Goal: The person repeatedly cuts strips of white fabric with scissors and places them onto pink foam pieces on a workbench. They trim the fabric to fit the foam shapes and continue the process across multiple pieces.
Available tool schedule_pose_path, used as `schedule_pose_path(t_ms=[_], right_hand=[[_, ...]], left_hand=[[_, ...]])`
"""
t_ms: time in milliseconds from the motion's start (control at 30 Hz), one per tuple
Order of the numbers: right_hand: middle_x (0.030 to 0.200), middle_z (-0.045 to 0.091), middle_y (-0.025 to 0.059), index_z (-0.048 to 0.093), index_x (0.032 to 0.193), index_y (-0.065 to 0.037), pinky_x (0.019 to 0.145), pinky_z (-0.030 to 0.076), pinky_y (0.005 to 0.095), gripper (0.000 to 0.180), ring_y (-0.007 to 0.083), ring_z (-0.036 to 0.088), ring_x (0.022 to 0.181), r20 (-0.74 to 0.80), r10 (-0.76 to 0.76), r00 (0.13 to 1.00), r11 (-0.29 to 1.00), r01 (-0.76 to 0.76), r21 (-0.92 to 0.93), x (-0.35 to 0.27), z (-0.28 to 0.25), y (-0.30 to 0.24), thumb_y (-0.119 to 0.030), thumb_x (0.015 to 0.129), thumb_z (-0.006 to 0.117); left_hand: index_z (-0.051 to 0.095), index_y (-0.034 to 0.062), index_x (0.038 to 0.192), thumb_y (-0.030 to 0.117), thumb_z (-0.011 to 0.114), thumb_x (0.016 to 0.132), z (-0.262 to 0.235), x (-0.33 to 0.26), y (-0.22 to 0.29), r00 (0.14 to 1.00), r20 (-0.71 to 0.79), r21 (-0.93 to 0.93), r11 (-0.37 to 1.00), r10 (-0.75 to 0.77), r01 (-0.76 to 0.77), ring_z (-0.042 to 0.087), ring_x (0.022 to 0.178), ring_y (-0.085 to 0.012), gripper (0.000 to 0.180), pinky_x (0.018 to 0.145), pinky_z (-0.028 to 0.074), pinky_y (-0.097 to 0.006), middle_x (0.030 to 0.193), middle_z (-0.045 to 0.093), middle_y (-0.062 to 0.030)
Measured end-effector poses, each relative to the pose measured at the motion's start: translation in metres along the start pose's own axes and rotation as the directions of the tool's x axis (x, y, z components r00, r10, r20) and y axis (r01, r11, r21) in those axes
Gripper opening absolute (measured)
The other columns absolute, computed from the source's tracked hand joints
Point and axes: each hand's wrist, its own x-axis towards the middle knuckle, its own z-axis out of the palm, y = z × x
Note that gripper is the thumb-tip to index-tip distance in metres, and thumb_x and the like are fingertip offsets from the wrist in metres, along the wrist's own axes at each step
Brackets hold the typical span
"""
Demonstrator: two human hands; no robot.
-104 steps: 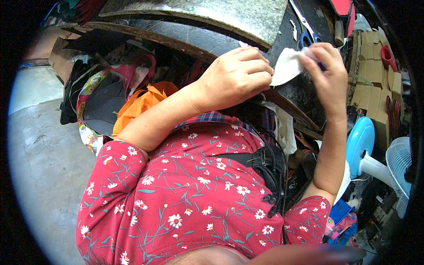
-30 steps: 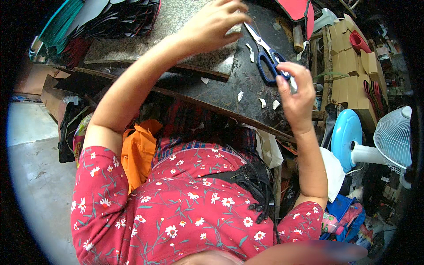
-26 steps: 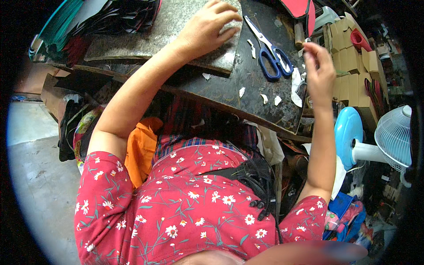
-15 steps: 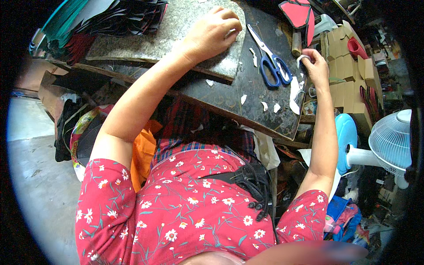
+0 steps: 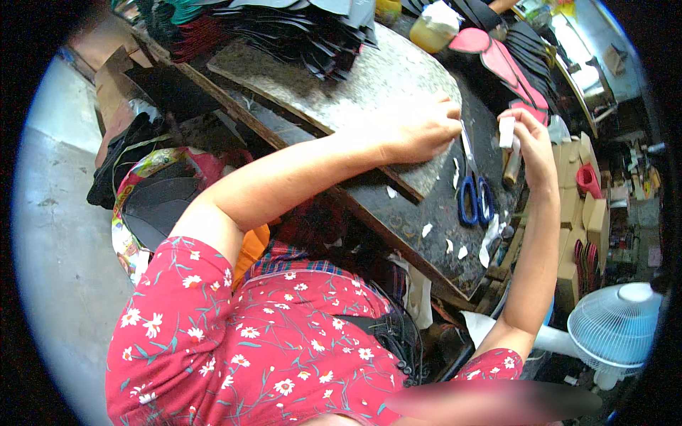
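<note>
My left hand (image 5: 425,133) is over the right end of a speckled grey stone slab (image 5: 280,71), its fingers curled in. Glare and blur hide whether anything is in them. Raised over the dark tabletop, my right hand (image 5: 531,145) pinches a small white strip (image 5: 506,133) between thumb and fingers. Scissors with blue handles (image 5: 476,201) lie between my hands, the blade tips close to my left fingers. White scraps (image 5: 489,241) are scattered below them. Just under my right fingers is a wooden handle (image 5: 511,169).
Stacked dark sheets (image 5: 312,32) cover the slab's far left. Beyond it stand a tub of yellowish stuff (image 5: 432,30) and pink-red panels (image 5: 501,67). Cardboard boxes (image 5: 567,192) and a fan (image 5: 612,325) are at the right. A colourful bag (image 5: 133,213) sits below the table.
The view has shifted, bringing the tub and more panels in. My right hand has lifted from near the wooden handle, with the white strip in its fingers. My left hand stays curled over the slab.
</note>
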Motion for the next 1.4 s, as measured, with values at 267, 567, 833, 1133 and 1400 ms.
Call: schedule_pose_path(t_ms=[267, 567, 833, 1133, 1400], right_hand=[[0.061, 0.051, -0.0054, 0.065, 0.081, -0.007, 0.048, 0.034, 0.0240, 0.025, 0.0059, 0.044, 0.051, -0.074, -0.070, 0.995, 0.983, 0.056, -0.177, 0.132, 0.015, -0.022, -0.030, 0.089, 0.069], [0.096, 0.075, 0.0087, 0.075, 0.109, -0.020, 0.080, 0.054, 0.0364, 0.028, 0.0263, 0.072, 0.090, -0.353, -0.395, 0.848, 0.713, 0.041, -0.699, 0.199, 0.017, 0.003, -0.038, 0.091, 0.065], [0.099, 0.074, 0.0084, 0.071, 0.115, -0.036, 0.077, 0.058, 0.0446, 0.026, 0.0313, 0.072, 0.091, -0.242, -0.500, 0.832, 0.380, -0.041, -0.924, 0.190, 0.050, 0.009, -0.045, 0.093, 0.060], [0.080, 0.075, 0.0060, 0.076, 0.109, -0.019, 0.068, 0.056, 0.0332, 0.026, 0.0157, 0.072, 0.072, -0.443, -0.220, 0.869, 0.878, -0.022, -0.479, 0.205, 0.029, 0.002, -0.034, 0.092, 0.064], [0.086, 0.075, 0.0117, 0.075, 0.109, -0.031, 0.068, 0.058, 0.0399, 0.023, 0.0269, 0.074, 0.075, -0.389, -0.543, 0.744, 0.581, -0.001, -0.814, 0.197, 0.042, 0.006, -0.041, 0.092, 0.062]], left_hand=[[0.067, 0.0066, 0.090, 0.020, 0.065, 0.085, 0.012, 0.002, 0.000, 1.000, -0.014, -0.059, 0.998, -0.018, 0.017, 0.058, 0.100, -0.0274, 0.014, 0.086, 0.052, -0.040, 0.098, 0.062, -0.0080], [0.065, 0.0052, 0.081, 0.014, 0.067, 0.078, 0.022, 0.005, 0.004, 0.999, -0.039, -0.138, 0.990, -0.032, 0.027, 0.058, 0.094, -0.0281, 0.010, 0.084, 0.052, -0.037, 0.091, 0.062, -0.0096], [0.066, 0.0066, 0.079, 0.015, 0.067, 0.077, 0.026, 0.005, 0.006, 0.999, -0.050, -0.160, 0.987, -0.020, 0.012, 0.058, 0.094, -0.0273, 0.009, 0.084, 0.051, -0.037, 0.090, 0.062, -0.0086], [0.071, 0.0088, 0.078, 0.016, 0.067, 0.072, 0.031, 0.005, 0.005, 0.996, -0.084, -0.141, 0.990, -0.010, -0.002, 0.060, 0.095, -0.0268, 0.010, 0.077, 0.054, -0.039, 0.089, 0.064, -0.0067], [0.065, 0.0073, 0.078, 0.014, 0.071, 0.072, 0.028, 0.004, 0.007, 0.996, -0.091, -0.150, 0.989, -0.014, 0.000, 0.058, 0.092, -0.0275, 0.010, 0.082, 0.052, -0.038, 0.088, 0.061, -0.0078]])
